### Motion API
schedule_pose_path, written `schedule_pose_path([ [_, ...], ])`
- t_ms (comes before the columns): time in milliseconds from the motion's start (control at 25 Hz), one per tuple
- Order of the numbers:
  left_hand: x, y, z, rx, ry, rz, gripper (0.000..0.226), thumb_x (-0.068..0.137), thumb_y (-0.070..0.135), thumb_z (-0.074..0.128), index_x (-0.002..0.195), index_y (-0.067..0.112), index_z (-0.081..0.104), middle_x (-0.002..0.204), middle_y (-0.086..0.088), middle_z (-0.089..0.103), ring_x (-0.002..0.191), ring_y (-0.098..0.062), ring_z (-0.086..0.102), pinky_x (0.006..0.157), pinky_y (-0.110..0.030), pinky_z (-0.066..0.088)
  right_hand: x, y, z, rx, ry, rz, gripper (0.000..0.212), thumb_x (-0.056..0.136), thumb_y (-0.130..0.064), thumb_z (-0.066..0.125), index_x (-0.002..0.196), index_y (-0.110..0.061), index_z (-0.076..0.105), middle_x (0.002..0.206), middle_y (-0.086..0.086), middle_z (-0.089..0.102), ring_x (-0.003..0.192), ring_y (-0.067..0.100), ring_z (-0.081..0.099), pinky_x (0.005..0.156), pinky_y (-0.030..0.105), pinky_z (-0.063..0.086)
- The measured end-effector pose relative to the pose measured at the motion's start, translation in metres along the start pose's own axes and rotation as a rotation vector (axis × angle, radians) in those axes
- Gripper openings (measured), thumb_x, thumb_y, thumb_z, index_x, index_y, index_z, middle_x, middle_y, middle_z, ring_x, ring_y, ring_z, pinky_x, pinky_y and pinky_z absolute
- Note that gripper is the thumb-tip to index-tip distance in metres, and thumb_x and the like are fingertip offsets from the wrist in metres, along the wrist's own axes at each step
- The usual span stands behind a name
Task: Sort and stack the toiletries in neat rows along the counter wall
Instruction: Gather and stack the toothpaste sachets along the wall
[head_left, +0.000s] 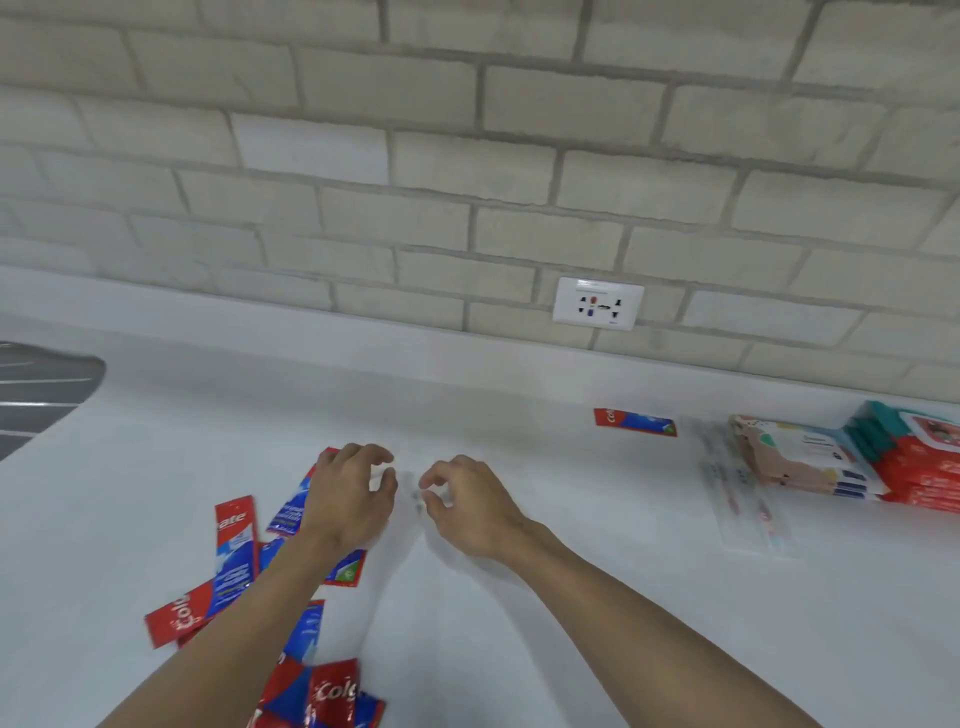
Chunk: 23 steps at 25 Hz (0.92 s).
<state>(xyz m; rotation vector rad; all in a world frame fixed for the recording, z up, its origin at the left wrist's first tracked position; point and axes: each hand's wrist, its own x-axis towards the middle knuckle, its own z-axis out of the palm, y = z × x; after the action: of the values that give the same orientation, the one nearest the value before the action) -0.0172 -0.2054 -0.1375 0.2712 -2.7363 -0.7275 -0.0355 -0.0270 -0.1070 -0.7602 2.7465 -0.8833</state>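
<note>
On a white worktop (519, 649), both hands, left hand (349, 501) and right hand (470, 506), hover half-curled and empty beside scattered toothpaste sachets (236, 551); one sachet (635, 422) and stacked wipe packs (883, 462) already sit near the wall, most sorting remaining.

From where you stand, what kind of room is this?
Probably a kitchen or washroom counter: a white countertop runs along a pale brick-tile wall with a wall socket, and what looks like a sink edge shows at far left.
</note>
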Motion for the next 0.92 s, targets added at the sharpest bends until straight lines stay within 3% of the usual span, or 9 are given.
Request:
schedule_pose_path([
  [160,-0.001,-0.037,-0.016,0.071,-0.033,-0.099,0.033,0.091,0.032,0.054,0.122,0.021,0.059,0.120,-0.002,0.064,0.112,-0.026,0.054,0.097,-0.038,0.042,0.006,-0.032,0.025,-0.008,-0.104,-0.025,0.031,0.097,-0.028,0.052,0.126,-0.020,0.059,0.125,0.006,0.056,0.118,0.025,0.050,0.099,0.036,0.045],
  [320,0.005,-0.055,-0.022,0.154,-0.117,-0.220,0.047,0.091,0.037,0.055,0.133,0.017,0.048,0.131,-0.007,0.058,0.120,-0.030,0.051,0.101,-0.044,0.043,0.004,-0.041,0.041,-0.190,-0.194,-0.048,0.041,0.098,-0.033,0.051,0.137,-0.021,0.051,0.136,0.008,0.049,0.126,0.028,0.040,0.104,0.040,0.041],
  [720,0.035,-0.056,-0.019,0.142,-0.252,-0.402,0.061,0.084,0.034,0.067,0.136,0.015,0.043,0.132,-0.011,0.055,0.122,-0.030,0.051,0.098,-0.045,0.046,-0.013,-0.021,0.039,-0.154,-0.180,-0.030,0.041,0.100,-0.035,0.048,0.138,-0.022,0.053,0.148,0.002,0.040,0.136,0.020,0.034,0.114,0.034,0.031],
  [920,0.042,-0.040,-0.018,-0.008,-0.246,-0.368,0.038,0.090,0.022,0.062,0.125,0.008,0.057,0.122,-0.014,0.063,0.101,-0.028,0.065,0.086,-0.037,0.054,-0.023,-0.016,0.042,-0.124,-0.144,-0.016,0.041,0.099,-0.034,0.049,0.138,-0.025,0.052,0.151,0.000,0.037,0.139,0.018,0.031,0.114,0.031,0.027],
])
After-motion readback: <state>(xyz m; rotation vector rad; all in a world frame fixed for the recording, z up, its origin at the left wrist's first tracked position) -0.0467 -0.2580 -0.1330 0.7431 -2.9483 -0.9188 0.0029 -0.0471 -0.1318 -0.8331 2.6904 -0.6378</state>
